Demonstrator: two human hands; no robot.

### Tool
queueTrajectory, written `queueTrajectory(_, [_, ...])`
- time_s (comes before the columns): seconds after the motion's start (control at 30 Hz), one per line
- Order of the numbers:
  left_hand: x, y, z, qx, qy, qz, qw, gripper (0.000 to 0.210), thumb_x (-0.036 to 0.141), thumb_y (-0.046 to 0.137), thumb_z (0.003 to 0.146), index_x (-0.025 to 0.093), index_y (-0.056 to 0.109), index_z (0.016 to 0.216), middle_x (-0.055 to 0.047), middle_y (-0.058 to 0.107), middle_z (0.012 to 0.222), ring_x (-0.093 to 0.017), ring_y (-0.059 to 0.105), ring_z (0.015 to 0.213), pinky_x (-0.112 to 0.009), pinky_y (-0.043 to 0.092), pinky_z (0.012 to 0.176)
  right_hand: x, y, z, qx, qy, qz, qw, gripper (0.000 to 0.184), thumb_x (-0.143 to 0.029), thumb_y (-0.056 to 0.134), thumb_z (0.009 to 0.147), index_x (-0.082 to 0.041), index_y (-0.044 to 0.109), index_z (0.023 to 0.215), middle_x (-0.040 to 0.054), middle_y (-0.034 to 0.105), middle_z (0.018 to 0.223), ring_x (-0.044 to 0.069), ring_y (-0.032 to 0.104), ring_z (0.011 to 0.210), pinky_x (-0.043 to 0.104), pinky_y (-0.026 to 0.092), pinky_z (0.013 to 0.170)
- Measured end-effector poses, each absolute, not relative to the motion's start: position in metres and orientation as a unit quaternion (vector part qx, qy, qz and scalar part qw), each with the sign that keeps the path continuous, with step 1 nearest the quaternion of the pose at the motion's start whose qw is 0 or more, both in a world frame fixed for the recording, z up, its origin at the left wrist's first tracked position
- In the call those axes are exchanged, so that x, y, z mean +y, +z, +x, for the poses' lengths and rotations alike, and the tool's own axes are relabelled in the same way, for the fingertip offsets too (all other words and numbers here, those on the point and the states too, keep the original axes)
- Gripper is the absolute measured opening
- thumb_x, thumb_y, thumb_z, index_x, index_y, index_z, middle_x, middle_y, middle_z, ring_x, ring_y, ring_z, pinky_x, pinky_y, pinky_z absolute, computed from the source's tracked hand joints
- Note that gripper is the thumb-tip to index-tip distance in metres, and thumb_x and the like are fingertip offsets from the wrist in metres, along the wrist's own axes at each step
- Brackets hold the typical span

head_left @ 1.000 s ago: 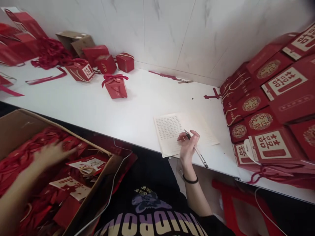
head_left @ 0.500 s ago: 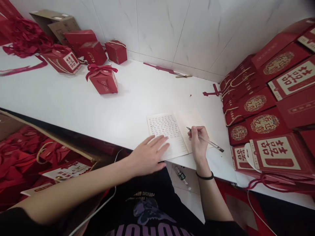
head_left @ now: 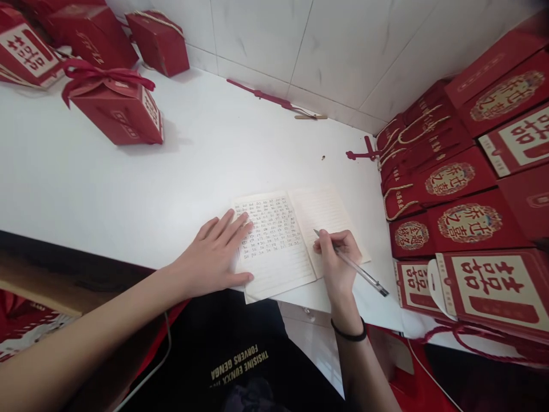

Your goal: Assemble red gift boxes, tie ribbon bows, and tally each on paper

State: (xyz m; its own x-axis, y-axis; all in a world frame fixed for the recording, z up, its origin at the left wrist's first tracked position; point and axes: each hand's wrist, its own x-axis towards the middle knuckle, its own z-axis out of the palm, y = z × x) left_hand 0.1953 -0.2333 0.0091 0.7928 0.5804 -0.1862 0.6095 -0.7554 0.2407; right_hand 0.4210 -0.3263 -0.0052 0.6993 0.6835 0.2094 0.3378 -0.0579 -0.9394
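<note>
An open lined notebook point(head_left: 274, 274) lies at the front edge of the white table. Rows of small handwriting cover the upper part of its left page; the right page shows only printed lines. My left hand point(head_left: 217, 252) rests with fingers spread on the left side of the left page, covering the start of some rows. In my right hand point(head_left: 341, 254) a clear pen point(head_left: 363, 273) with a dark end is gripped between thumb and fingers. Its tip hovers over or touches the right page near the fold; which one I cannot tell.
Red gift boxes point(head_left: 458, 177) with rope handles are stacked at the right. A ribbon-tied red box point(head_left: 118, 106) stands at the left, with other red boxes behind it. A dark red cord point(head_left: 266, 97) lies along the tiled wall, and a short red strap point(head_left: 364, 153) beside the stack.
My left hand has moved left across the left page, uncovering more lines and the page's lower part. My right hand still grips the pen, slightly lower. The view has shifted closer.
</note>
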Motion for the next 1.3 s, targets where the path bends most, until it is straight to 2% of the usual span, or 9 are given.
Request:
queueTrajectory(0.1, [-0.233, 0.007, 0.196, 0.317, -0.054, 0.937, 0.140, 0.087, 0.066, 0.042, 0.077, 0.017, 0.016, 0.144, -0.009, 0.012, 0.153, -0.031, 0.002, 0.140, -0.049, 0.010, 0.111, -0.333, 0.001, 0.406, -0.385, 0.125, -0.667, 0.626, 0.029, -0.032, 0.061, 0.084, -0.019, 0.043, 0.065, -0.0045, 0.053, 0.054, 0.012, 0.051, 0.048, 0.024, 0.044, 0.049])
queueTrajectory(0.17, [-0.233, 0.006, 0.196, 0.315, -0.051, 0.938, 0.139, 0.088, 0.067, 0.041, 0.077, 0.017, 0.016, 0.144, -0.009, 0.011, 0.153, -0.031, 0.001, 0.140, -0.049, 0.009, 0.111, -0.335, 0.005, 0.387, -0.416, 0.157, -0.633, 0.634, 0.029, -0.028, 0.058, 0.086, -0.019, 0.043, 0.063, -0.0055, 0.050, 0.052, 0.010, 0.046, 0.044, 0.022, 0.040, 0.045])
queueTrajectory(0.33, [-0.235, 0.006, 0.197, 0.314, -0.033, 0.938, 0.145, 0.088, 0.072, 0.034, 0.077, 0.016, 0.019, 0.143, -0.010, 0.012, 0.152, -0.032, 0.003, 0.139, -0.049, 0.008, 0.111, -0.328, 0.005, 0.337, -0.464, 0.282, -0.627, 0.559, 0.035, -0.029, 0.054, 0.087, -0.019, 0.037, 0.058, -0.0060, 0.040, 0.051, 0.009, 0.039, 0.046, 0.022, 0.034, 0.045])
queueTrajectory(0.47, [-0.236, 0.010, 0.200, 0.318, -0.062, 0.934, 0.152, 0.091, 0.072, 0.036, 0.075, 0.015, 0.017, 0.144, -0.009, 0.009, 0.153, -0.032, 0.001, 0.140, -0.049, 0.007, 0.111, -0.320, 0.000, 0.332, -0.447, 0.278, -0.670, 0.524, 0.038, -0.030, 0.052, 0.085, -0.020, 0.033, 0.054, -0.0066, 0.033, 0.048, 0.009, 0.034, 0.045, 0.022, 0.031, 0.045])
queueTrajectory(0.83, [-0.237, 0.012, 0.201, 0.319, -0.060, 0.930, 0.171, 0.092, 0.072, 0.036, 0.074, 0.014, 0.017, 0.143, -0.009, 0.008, 0.153, -0.033, 0.000, 0.139, -0.046, 0.004, 0.111, -0.318, 0.002, 0.336, -0.483, 0.248, -0.720, 0.432, 0.036, -0.028, 0.050, 0.081, -0.020, 0.032, 0.051, -0.0069, 0.035, 0.045, 0.009, 0.034, 0.043, 0.022, 0.027, 0.045])
queueTrajectory(1.1, [-0.236, 0.012, 0.202, 0.322, -0.059, 0.925, 0.192, 0.091, 0.070, 0.039, 0.074, 0.016, 0.017, 0.143, -0.009, 0.007, 0.153, -0.034, 0.000, 0.139, -0.048, 0.003, 0.110, -0.318, -0.001, 0.337, -0.484, 0.239, -0.729, 0.420, 0.035, -0.028, 0.051, 0.081, -0.020, 0.033, 0.051, -0.0069, 0.035, 0.044, 0.009, 0.035, 0.043, 0.023, 0.028, 0.045])
queueTrajectory(1.3, [-0.236, 0.013, 0.202, 0.322, -0.063, 0.924, 0.195, 0.092, 0.071, 0.038, 0.074, 0.016, 0.016, 0.144, -0.008, 0.005, 0.153, -0.034, -0.002, 0.139, -0.047, 0.001, 0.110, -0.319, 0.000, 0.336, -0.470, 0.259, -0.716, 0.447, 0.036, -0.026, 0.050, 0.079, -0.020, 0.028, 0.052, -0.0072, 0.029, 0.045, 0.009, 0.030, 0.043, 0.023, 0.027, 0.043])
